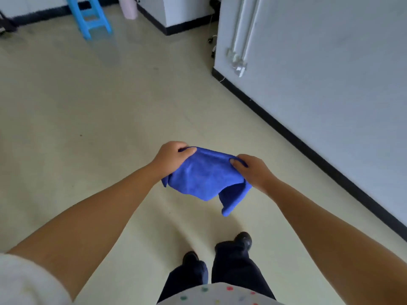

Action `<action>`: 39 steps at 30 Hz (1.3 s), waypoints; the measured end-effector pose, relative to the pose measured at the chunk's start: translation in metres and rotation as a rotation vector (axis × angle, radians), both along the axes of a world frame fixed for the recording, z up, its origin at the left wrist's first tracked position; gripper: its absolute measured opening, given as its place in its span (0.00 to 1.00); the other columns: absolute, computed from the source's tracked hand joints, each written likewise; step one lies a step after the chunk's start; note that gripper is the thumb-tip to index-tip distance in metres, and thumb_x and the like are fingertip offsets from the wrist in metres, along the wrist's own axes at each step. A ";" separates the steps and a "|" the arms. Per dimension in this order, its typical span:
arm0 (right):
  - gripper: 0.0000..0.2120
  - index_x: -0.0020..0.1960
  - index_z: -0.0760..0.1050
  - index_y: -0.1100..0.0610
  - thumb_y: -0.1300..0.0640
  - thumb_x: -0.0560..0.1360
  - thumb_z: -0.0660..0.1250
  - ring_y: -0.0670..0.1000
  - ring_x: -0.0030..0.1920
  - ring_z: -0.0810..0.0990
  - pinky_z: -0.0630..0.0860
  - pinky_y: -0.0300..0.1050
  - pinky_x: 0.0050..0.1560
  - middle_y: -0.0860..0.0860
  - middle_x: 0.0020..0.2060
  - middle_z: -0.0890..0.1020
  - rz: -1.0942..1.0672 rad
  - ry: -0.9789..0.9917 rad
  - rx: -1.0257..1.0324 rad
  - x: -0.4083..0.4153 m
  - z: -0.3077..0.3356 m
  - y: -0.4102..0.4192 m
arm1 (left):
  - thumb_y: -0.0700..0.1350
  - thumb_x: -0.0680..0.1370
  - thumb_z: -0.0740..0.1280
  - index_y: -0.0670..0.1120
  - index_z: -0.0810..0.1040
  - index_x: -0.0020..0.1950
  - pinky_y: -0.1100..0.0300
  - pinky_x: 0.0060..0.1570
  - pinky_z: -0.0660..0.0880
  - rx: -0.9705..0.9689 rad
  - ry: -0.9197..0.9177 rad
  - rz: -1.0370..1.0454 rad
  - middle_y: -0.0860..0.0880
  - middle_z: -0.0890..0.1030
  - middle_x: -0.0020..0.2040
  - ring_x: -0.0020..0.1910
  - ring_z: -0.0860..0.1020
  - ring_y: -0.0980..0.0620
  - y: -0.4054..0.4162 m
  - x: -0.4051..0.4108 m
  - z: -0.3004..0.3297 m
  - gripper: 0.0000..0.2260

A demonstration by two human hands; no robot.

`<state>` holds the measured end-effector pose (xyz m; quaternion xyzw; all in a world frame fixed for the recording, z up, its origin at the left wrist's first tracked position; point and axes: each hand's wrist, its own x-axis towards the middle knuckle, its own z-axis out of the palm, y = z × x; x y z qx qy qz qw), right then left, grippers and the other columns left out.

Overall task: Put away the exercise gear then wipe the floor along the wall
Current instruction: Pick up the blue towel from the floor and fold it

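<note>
A soft blue cloth [203, 176] hangs in the air above the pale cream floor [88, 128], pinched at its far edge by both hands. The left hand [170, 156] is closed on its left corner and the right hand [253, 169] on its right corner. The white wall with black skirting [330, 84] runs along the right, and a light-blue plastic stool [88, 16] stands far left.

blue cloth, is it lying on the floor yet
No, the blue cloth hangs in the air, gripped by the left hand and right hand above the floor.
</note>
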<state>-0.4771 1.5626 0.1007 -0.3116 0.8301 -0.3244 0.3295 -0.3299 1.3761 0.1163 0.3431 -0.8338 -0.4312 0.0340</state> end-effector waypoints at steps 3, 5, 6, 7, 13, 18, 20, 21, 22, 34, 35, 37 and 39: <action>0.13 0.40 0.71 0.59 0.50 0.76 0.63 0.48 0.33 0.69 0.66 0.40 0.36 0.48 0.32 0.72 -0.127 -0.003 -0.021 -0.003 0.020 0.065 | 0.47 0.79 0.63 0.44 0.64 0.31 0.62 0.29 0.59 0.061 0.112 -0.061 0.51 0.60 0.28 0.28 0.60 0.53 0.048 -0.044 0.030 0.18; 0.14 0.41 0.72 0.59 0.49 0.76 0.64 0.48 0.33 0.69 0.66 0.40 0.37 0.47 0.32 0.72 -0.243 -0.035 -0.039 -0.005 0.026 0.115 | 0.48 0.78 0.63 0.45 0.63 0.32 0.61 0.29 0.59 0.101 0.180 -0.132 0.50 0.60 0.29 0.29 0.60 0.52 0.092 -0.072 0.049 0.18; 0.15 0.43 0.73 0.60 0.47 0.75 0.64 0.48 0.34 0.70 0.67 0.40 0.38 0.47 0.32 0.72 -0.301 -0.065 -0.053 -0.004 0.029 0.142 | 0.48 0.78 0.63 0.45 0.64 0.32 0.61 0.29 0.60 0.133 0.199 -0.170 0.50 0.61 0.29 0.29 0.61 0.52 0.116 -0.084 0.058 0.17; 0.18 0.45 0.75 0.61 0.44 0.75 0.64 0.48 0.35 0.71 0.68 0.41 0.40 0.47 0.33 0.74 -0.351 -0.096 -0.069 -0.003 0.031 0.169 | 0.49 0.78 0.63 0.46 0.65 0.32 0.63 0.29 0.62 0.165 0.207 -0.211 0.51 0.63 0.28 0.29 0.62 0.53 0.142 -0.095 0.068 0.17; 0.17 0.51 0.82 0.53 0.44 0.79 0.60 0.52 0.52 0.82 0.74 0.47 0.58 0.51 0.48 0.85 -0.708 -0.200 -0.153 0.031 0.045 0.359 | 0.49 0.78 0.65 0.46 0.79 0.43 0.60 0.44 0.75 0.640 0.079 -0.505 0.49 0.81 0.40 0.43 0.80 0.51 0.328 -0.135 0.111 0.09; 0.20 0.65 0.73 0.59 0.47 0.82 0.55 0.53 0.61 0.78 0.73 0.51 0.63 0.56 0.60 0.80 -0.950 -0.455 -0.574 0.092 0.071 0.532 | 0.42 0.81 0.59 0.43 0.78 0.50 0.60 0.49 0.75 1.147 0.095 -0.562 0.48 0.82 0.44 0.47 0.79 0.51 0.518 -0.137 0.098 0.08; 0.23 0.67 0.70 0.63 0.47 0.83 0.51 0.54 0.63 0.76 0.72 0.51 0.64 0.58 0.61 0.77 -0.974 -0.482 -0.723 0.114 0.077 0.587 | 0.48 0.80 0.59 0.47 0.78 0.52 0.58 0.53 0.71 1.084 -0.061 -0.663 0.50 0.81 0.47 0.50 0.78 0.52 0.585 -0.112 0.071 0.10; 0.25 0.67 0.69 0.65 0.46 0.82 0.51 0.57 0.63 0.75 0.70 0.54 0.65 0.61 0.61 0.76 -0.992 -0.482 -0.763 0.122 0.079 0.610 | 0.52 0.80 0.59 0.49 0.78 0.53 0.58 0.53 0.71 1.036 -0.137 -0.790 0.51 0.80 0.49 0.51 0.77 0.53 0.616 -0.094 0.060 0.11; 0.26 0.66 0.68 0.66 0.44 0.82 0.53 0.60 0.64 0.74 0.68 0.58 0.66 0.64 0.62 0.75 -1.029 -0.473 -0.793 0.127 0.078 0.630 | 0.55 0.80 0.60 0.51 0.77 0.54 0.59 0.52 0.71 0.966 -0.177 -0.942 0.52 0.79 0.50 0.51 0.77 0.54 0.645 -0.075 0.053 0.11; 0.13 0.52 0.72 0.56 0.45 0.79 0.61 0.49 0.40 0.76 0.69 0.42 0.33 0.51 0.43 0.76 -2.061 -0.113 -1.346 0.155 0.116 0.849 | 0.70 0.73 0.57 0.57 0.73 0.66 0.53 0.58 0.72 1.111 -0.586 -1.366 0.54 0.79 0.61 0.61 0.76 0.52 0.861 -0.046 0.005 0.27; 0.13 0.52 0.72 0.55 0.46 0.79 0.61 0.49 0.39 0.76 0.69 0.42 0.33 0.51 0.42 0.77 -2.121 -0.075 -1.361 0.155 0.115 0.870 | 0.64 0.76 0.60 0.54 0.74 0.67 0.53 0.59 0.72 1.022 -0.559 -1.427 0.52 0.79 0.62 0.63 0.76 0.50 0.881 -0.058 0.006 0.23; 0.10 0.50 0.71 0.55 0.47 0.80 0.60 0.49 0.38 0.76 0.71 0.44 0.33 0.51 0.43 0.78 -2.214 -0.013 -1.348 0.159 0.110 0.909 | 0.52 0.78 0.64 0.48 0.76 0.64 0.53 0.57 0.75 0.788 -0.500 -1.513 0.48 0.82 0.58 0.61 0.78 0.47 0.920 -0.082 0.016 0.16; 0.09 0.51 0.73 0.54 0.49 0.78 0.62 0.49 0.39 0.76 0.75 0.45 0.38 0.52 0.49 0.77 -2.281 0.034 -1.104 0.167 0.104 0.951 | 0.47 0.79 0.63 0.47 0.78 0.61 0.57 0.53 0.77 0.589 -0.375 -1.571 0.49 0.83 0.54 0.55 0.80 0.50 0.963 -0.104 0.030 0.12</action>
